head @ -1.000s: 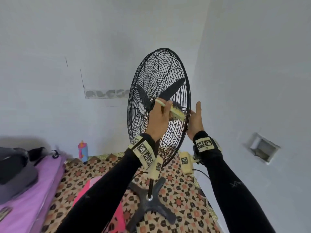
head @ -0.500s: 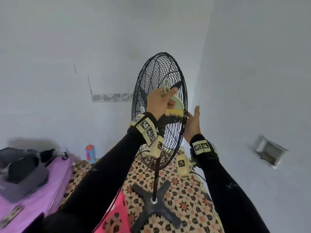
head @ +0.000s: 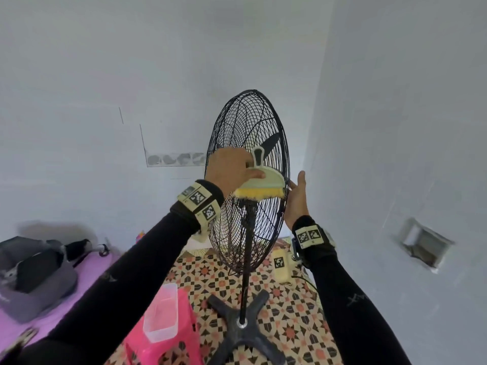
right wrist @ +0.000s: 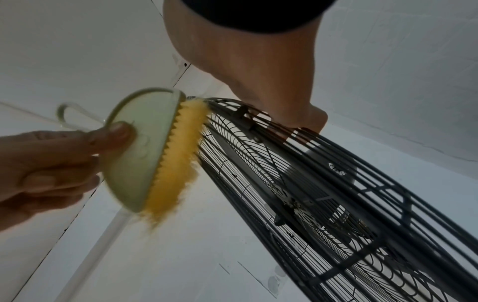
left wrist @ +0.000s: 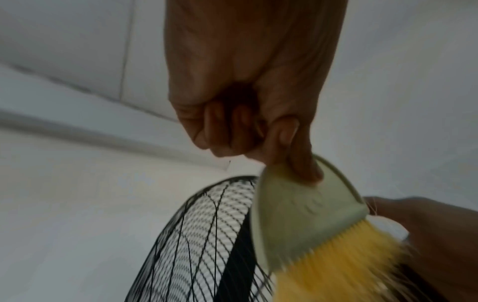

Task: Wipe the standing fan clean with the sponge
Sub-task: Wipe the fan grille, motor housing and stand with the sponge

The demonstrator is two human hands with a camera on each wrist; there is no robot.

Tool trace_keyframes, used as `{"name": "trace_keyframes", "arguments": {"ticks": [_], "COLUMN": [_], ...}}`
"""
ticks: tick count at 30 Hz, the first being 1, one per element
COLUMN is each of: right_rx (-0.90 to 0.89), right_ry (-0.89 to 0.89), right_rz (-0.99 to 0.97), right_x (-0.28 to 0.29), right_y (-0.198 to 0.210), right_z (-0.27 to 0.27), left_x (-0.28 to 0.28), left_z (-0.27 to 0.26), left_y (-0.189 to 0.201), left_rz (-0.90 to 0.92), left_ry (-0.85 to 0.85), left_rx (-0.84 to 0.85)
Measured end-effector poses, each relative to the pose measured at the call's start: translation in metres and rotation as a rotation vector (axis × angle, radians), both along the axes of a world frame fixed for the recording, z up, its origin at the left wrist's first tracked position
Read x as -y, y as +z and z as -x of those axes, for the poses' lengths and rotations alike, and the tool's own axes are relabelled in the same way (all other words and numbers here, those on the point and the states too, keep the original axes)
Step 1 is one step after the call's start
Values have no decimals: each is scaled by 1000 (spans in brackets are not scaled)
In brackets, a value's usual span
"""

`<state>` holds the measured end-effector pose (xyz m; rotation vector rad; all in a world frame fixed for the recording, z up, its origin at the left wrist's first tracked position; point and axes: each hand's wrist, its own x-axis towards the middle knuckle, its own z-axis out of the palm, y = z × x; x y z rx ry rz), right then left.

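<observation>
One standing fan [head: 247,180] with a round black wire cage, a thin black pole and a four-armed cross base [head: 245,322] stands on a tiled floor [head: 290,306] patterned in red, black and cream stars. Two dark blades show through the cage in the head view. The cleaning tool is no soft sponge but one brush [head: 259,184]: a smooth, pale green, half-moon plastic body with a looped handle and a fringe of yellow bristles [right wrist: 175,159]. The brush lies against the front of the cage, near its right rim at about mid height, bristles pointing down and touching the wires. The left hand [head: 232,167] grasps the brush, thumb flat on the body and the other fingers curled about the handle. The right hand [head: 296,198] rests on the right rim of the cage, fingers straight and extended, palm to the wire. Left of the fan base stand one pink plastic stool [head: 168,335] and, on it, one clear rectangular container [head: 160,312]. Each wrist carries one band with square black-and-white markers.
</observation>
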<state>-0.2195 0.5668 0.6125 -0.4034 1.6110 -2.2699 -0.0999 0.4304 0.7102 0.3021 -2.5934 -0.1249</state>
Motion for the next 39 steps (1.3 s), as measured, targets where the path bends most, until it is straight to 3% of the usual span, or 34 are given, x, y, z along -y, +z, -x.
{"name": "trace_keyframes", "arguments": {"ticks": [1,3,5,8,12,14,16,19,20,22,27,29,34,36,39], "right_rx": [0,15,13,29,49,60,71,86,87,83,74,78,119,104,87], "right_ry": [3,4,2,7,-1,4,5,8,13,15,66,49,56,52,46], "right_rz": [-1,10,18,0,29,59,61,75,77,85,84,96,118,121,90], "right_x": [-2,-4,-5,-4,-7,-6,-6,-7,-7,-9,-5,-4,-8,-7,-6], "right_y": [0,2,4,7,6,4,4,4,4,5,0,-4,-1,0,1], "right_z": [-1,-4,-8,-15,-14,-12,-12,-12,-13,-8,-6,-5,-3,-5,-9], "left_x": [-4,-3,9,20,22,22,25,17,11,9,17,13,5,8,15], "left_z": [-3,0,11,17,16,14,15,5,-3,-8,9,9,-9,-5,10], "left_y": [9,18,16,7,7,2,-23,-82,-95,-98,-30,-29,-91,-84,-41], "left_rz": [132,191,78,-243,-448,-457,-462,-297,-276,-289,-331,-341,-214,-203,-293], "left_ry": [74,68,-113,-448,-542,-532,-508,-491,-509,-558,-493,-510,-588,-590,-525], "left_rx": [36,65,58,74,-196,-222,-111,258,303,211,-268,-278,85,17,-275]}}
